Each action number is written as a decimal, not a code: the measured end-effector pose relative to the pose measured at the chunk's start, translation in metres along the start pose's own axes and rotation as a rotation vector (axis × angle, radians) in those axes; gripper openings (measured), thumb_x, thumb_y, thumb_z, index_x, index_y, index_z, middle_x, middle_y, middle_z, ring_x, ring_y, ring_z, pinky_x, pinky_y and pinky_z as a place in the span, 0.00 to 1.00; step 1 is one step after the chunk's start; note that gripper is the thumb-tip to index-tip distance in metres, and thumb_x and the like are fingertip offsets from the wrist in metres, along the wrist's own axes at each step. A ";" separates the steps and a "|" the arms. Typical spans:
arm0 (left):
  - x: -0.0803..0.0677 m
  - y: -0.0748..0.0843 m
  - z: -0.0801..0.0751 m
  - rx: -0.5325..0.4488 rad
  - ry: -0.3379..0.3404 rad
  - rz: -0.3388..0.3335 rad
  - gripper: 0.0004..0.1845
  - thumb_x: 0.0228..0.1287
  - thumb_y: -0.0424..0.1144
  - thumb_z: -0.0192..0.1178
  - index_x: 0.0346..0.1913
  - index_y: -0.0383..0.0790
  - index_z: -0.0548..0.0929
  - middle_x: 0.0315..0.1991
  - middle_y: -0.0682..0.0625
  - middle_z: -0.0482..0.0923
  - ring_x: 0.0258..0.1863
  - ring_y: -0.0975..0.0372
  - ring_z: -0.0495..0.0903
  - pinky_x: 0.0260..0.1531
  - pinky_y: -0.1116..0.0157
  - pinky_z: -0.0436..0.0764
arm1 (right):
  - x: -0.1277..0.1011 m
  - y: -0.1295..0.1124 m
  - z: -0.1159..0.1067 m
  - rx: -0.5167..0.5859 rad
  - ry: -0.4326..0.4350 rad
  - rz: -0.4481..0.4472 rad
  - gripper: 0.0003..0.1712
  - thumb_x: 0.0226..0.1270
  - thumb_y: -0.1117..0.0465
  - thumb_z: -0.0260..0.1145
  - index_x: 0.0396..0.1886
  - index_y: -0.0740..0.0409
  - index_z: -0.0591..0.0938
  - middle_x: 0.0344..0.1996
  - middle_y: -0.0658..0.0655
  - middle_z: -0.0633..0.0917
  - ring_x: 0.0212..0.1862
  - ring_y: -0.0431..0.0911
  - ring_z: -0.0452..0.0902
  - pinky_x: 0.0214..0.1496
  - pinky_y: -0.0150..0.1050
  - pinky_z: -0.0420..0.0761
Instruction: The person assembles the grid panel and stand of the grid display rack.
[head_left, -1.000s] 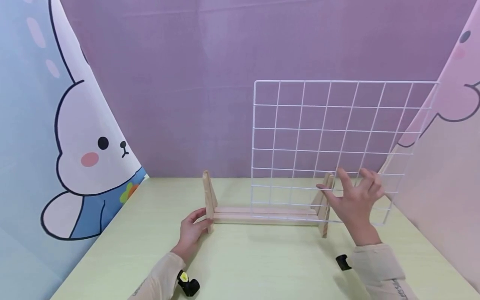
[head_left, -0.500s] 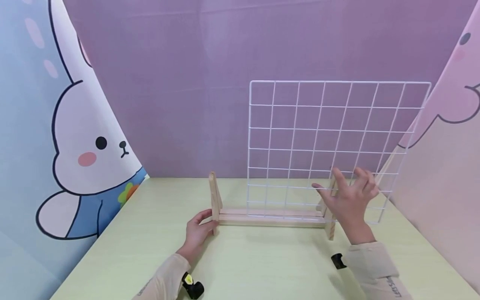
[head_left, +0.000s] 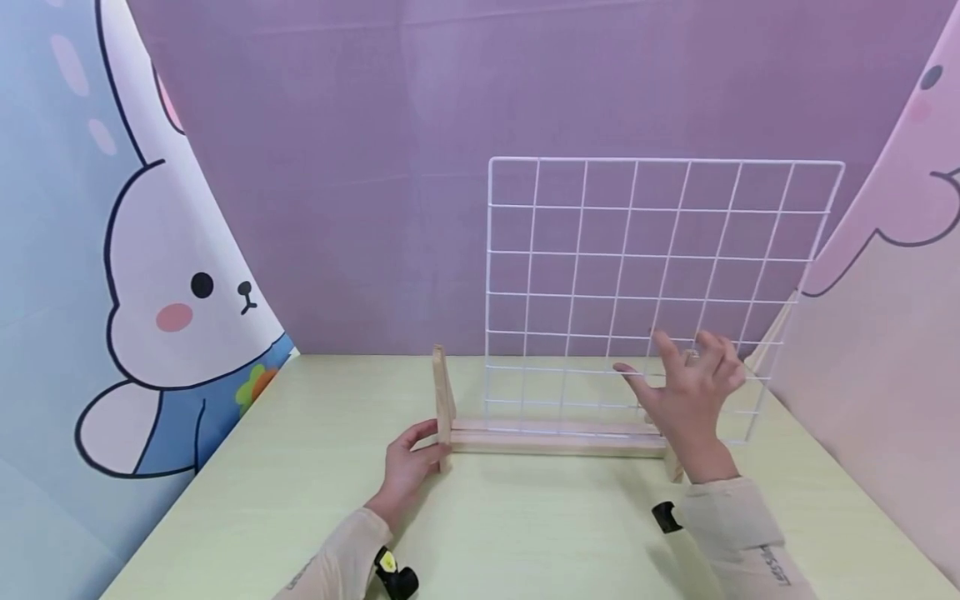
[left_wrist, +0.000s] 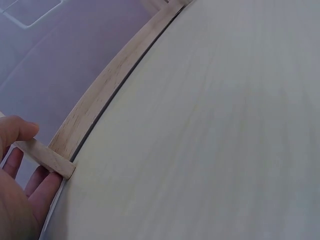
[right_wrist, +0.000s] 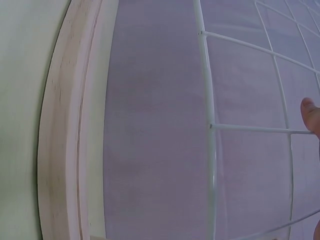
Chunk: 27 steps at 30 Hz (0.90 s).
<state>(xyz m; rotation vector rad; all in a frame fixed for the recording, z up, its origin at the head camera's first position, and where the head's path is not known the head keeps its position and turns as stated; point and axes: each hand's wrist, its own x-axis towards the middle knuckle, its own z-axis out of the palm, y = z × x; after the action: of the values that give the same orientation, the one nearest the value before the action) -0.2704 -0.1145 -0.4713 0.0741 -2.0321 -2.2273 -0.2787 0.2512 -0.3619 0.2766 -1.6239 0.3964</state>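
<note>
Left hand [head_left: 408, 461] is pinching the wooden stand's [head_left: 555, 437] left upright while the right hand [head_left: 686, 392], fingers spread, is apparently steadying the grid [head_left: 660, 283] standing along its rail.

You worked on a pale green tabletop [head_left: 525, 533] backed by a plain purple wall [head_left: 360, 167]. To your left hung a blue panel with a cartoon rabbit [head_left: 172, 283] (blue-clothed, pink-cheeked); to your right stood a pink panel [head_left: 885, 350] bearing another cartoon figure, only partly in view.
</note>
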 end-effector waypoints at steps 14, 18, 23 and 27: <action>-0.006 -0.002 0.011 -0.032 -0.022 -0.012 0.27 0.52 0.19 0.66 0.58 0.25 0.78 0.55 0.39 0.79 0.39 0.59 0.84 0.36 0.58 0.87 | 0.000 -0.008 0.007 0.025 -0.018 0.019 0.38 0.57 0.25 0.63 0.47 0.52 0.78 0.47 0.73 0.67 0.56 0.71 0.59 0.49 0.72 0.56; -0.010 0.000 0.015 -0.033 -0.009 -0.011 0.27 0.51 0.19 0.66 0.58 0.26 0.78 0.56 0.37 0.78 0.40 0.57 0.84 0.36 0.59 0.87 | 0.001 -0.011 0.006 0.023 -0.057 0.025 0.38 0.57 0.26 0.63 0.50 0.53 0.78 0.48 0.73 0.66 0.56 0.72 0.58 0.49 0.73 0.56; -0.011 0.001 0.018 -0.036 -0.004 -0.022 0.26 0.51 0.19 0.66 0.57 0.27 0.79 0.55 0.38 0.78 0.40 0.57 0.84 0.37 0.60 0.87 | 0.004 -0.016 0.003 0.008 -0.100 0.027 0.39 0.58 0.26 0.62 0.51 0.53 0.77 0.49 0.74 0.65 0.57 0.74 0.58 0.50 0.74 0.57; -0.014 0.002 0.017 -0.043 -0.019 -0.009 0.26 0.51 0.19 0.67 0.57 0.27 0.79 0.55 0.38 0.78 0.40 0.56 0.84 0.37 0.59 0.87 | 0.009 -0.024 0.004 -0.001 -0.077 0.019 0.37 0.58 0.26 0.63 0.50 0.51 0.76 0.49 0.72 0.66 0.58 0.73 0.58 0.51 0.74 0.58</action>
<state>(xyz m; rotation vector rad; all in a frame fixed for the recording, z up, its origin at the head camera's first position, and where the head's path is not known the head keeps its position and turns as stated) -0.2580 -0.0962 -0.4686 0.0577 -1.9968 -2.2840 -0.2732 0.2289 -0.3507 0.2784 -1.7035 0.4035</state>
